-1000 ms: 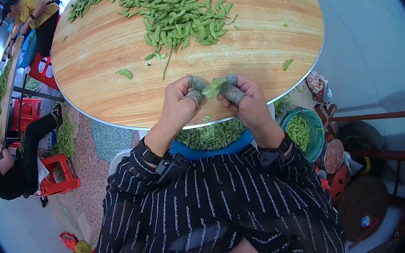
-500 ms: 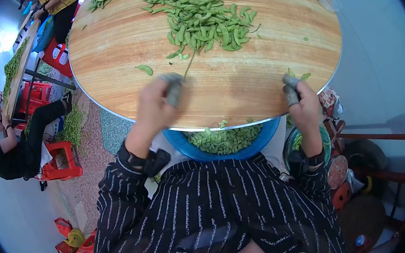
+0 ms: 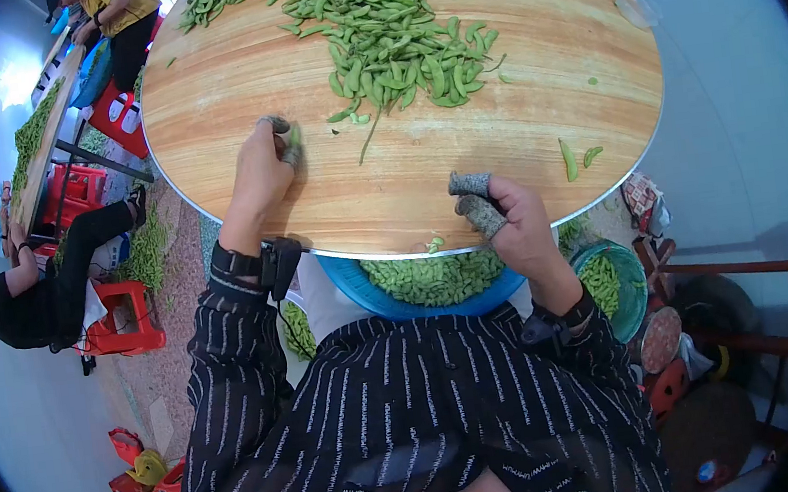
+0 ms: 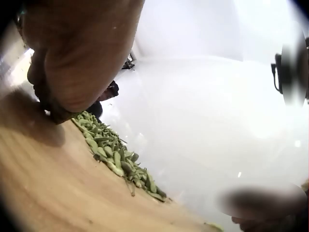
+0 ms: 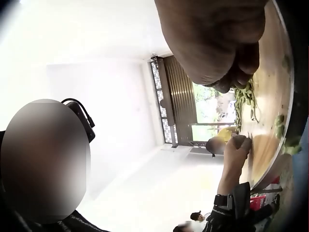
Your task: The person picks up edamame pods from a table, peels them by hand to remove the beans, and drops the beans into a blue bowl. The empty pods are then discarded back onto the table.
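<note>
On the left part of the round wooden table (image 3: pixel 389 203), the left hand (image 3: pixel 259 174) pinches a green pod (image 3: pixel 295 138) between its wrapped thumb and finger. The right hand (image 3: pixel 520 227) hovers over the near edge, its thumb and forefinger in grey wraps, apart, with nothing seen between them. Two loose pods (image 3: pixel 569 160) lie to its right. A heap of pods (image 3: pixel 390 42) covers the middle and far side. In the left wrist view the left hand (image 4: pixel 79 63) hides its fingertips; in the right wrist view the right hand (image 5: pixel 217 41) has curled fingers.
A blue basin (image 3: pixel 360 287) of shelled beans sits below the near edge, some shells on the rim above. A green basket (image 3: pixel 628 292) of pods stands at the right. Red stools (image 3: pixel 130 320) and seated people are at the left.
The left hand has moved left onto the single pod lying there and grips it. The right hand went to the table's right side, left a pod beside the other one, and came back toward the middle.
</note>
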A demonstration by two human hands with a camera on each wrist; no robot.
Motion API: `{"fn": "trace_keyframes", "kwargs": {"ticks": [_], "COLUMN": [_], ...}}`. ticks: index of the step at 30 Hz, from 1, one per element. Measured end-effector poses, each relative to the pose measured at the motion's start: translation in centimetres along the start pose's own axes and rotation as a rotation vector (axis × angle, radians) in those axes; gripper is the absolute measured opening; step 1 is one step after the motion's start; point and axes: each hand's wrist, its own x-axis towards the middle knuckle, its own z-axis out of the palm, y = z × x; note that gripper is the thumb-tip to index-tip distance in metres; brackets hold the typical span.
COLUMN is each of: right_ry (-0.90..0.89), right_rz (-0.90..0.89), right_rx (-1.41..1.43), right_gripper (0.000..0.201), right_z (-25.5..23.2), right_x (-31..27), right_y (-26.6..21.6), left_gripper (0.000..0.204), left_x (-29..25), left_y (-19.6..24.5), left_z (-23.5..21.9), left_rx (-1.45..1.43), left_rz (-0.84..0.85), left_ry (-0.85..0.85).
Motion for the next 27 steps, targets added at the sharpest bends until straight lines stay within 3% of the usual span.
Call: {"fn": "trace_keyframes", "kwargs": {"ticks": [2, 3, 5, 6, 8, 11, 18, 20, 27], "right_ry": [-0.023, -0.011, -0.131, -0.157, -0.163, -0.176, -0.168, -0.179, -0.182], "right_rz": [0.127, 0.130, 0.227, 0.238, 0.234, 0.230, 0.217, 0.229, 0.200], "right_rx": [0.146, 0.148, 0.383, 0.412, 0.442, 0.463, 0.355, 0.370, 0.347], "right_gripper": [0.022, 0.022, 0.018, 0.014, 0.012, 0.010, 0.009, 0.010, 0.007], "right_z": [0.4, 0.6, 0.9, 1.2, 1.3, 1.2, 1.2, 1.2, 1.6], "right_x": [0.2, 0.4, 0.9, 1.0, 1.1, 0.9, 0.7, 0.8, 0.7], "right_y": [-0.2, -0.3, -0.5, -0.6, -1.0, -1.1, -1.0, -1.0, -0.3], "left_gripper": [0.032, 0.032, 0.043, 0.043, 0.049, 0.048, 0.051, 0.057, 0.057], "left_x": [-0.9, -1.5, -3.1, -3.5, -3.8, -3.8, -3.9, -3.8, -3.7], "left_y": [2.1, 3.6, 6.9, 8.2, 10.0, 11.1, 11.2, 10.8, 10.8], "left_z": [-0.9, -1.3, -1.9, -2.2, -2.7, -3.0, -3.2, -3.4, -3.4], "left_rx": [-0.694, -0.695, -1.102, -1.110, -1.105, -1.009, -1.006, -0.942, -0.926], "left_rz": [-0.144, -0.135, -0.046, -0.042, 0.164, 0.317, 0.335, 0.306, 0.342], "left_ry": [-0.198, -0.207, -0.315, -0.331, -0.326, -0.338, -0.441, -0.574, -0.601]}}
